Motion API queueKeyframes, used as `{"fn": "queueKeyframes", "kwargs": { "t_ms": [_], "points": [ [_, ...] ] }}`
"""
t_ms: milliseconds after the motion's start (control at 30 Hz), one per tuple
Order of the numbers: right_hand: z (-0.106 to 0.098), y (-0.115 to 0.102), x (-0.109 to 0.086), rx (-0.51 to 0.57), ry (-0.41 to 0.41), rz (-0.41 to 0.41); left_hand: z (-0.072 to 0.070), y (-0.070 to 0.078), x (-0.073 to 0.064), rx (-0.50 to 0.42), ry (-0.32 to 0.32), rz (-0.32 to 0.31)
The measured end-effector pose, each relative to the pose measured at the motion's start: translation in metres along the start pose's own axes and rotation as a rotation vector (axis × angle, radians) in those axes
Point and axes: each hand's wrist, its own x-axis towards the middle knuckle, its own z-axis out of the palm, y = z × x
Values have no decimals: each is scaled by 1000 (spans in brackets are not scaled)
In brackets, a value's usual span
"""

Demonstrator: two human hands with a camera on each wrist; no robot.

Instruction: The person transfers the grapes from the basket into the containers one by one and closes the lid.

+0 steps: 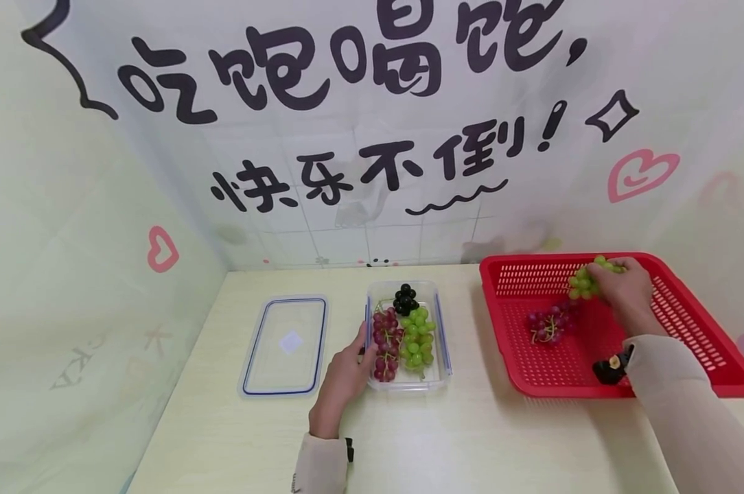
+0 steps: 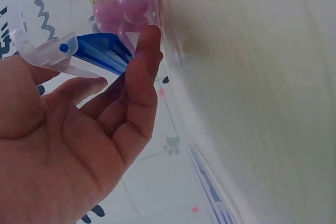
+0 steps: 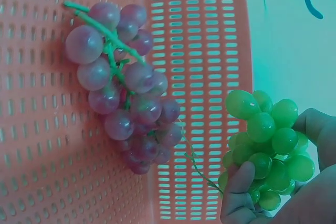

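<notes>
My right hand (image 1: 633, 291) grips a bunch of green grapes (image 3: 268, 153) above the back part of a red plastic basket (image 1: 551, 385). Below it in the basket lies a bunch of purple-red grapes (image 3: 121, 85) with a green stem. My left hand (image 1: 346, 370) holds the left side of a clear food container (image 1: 409, 385), its fingers bent at the blue-edged side latch (image 2: 102, 51). Inside the container are purple-red grapes (image 1: 386, 343) on the left, green grapes (image 1: 418, 339) on the right and a small black bunch (image 1: 405, 300) at the back.
A clear lid (image 1: 283, 370) with a blue seal lies flat on the pale table (image 1: 409, 446), left of the container. Behind the table hangs a white printed sheet (image 1: 359, 240) with black lettering. A dark strap (image 1: 613, 367) sits at my right wrist.
</notes>
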Motion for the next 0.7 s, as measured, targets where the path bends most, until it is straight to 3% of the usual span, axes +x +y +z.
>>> {"fn": "queueKeyframes", "kwargs": {
  "t_ms": [467,700],
  "points": [
    [3,-12,0,89,-50,51,1,-1,1,5,-4,0],
    [7,-24,-4,99,-77,6,1,-1,1,6,-5,3]
  ]
}}
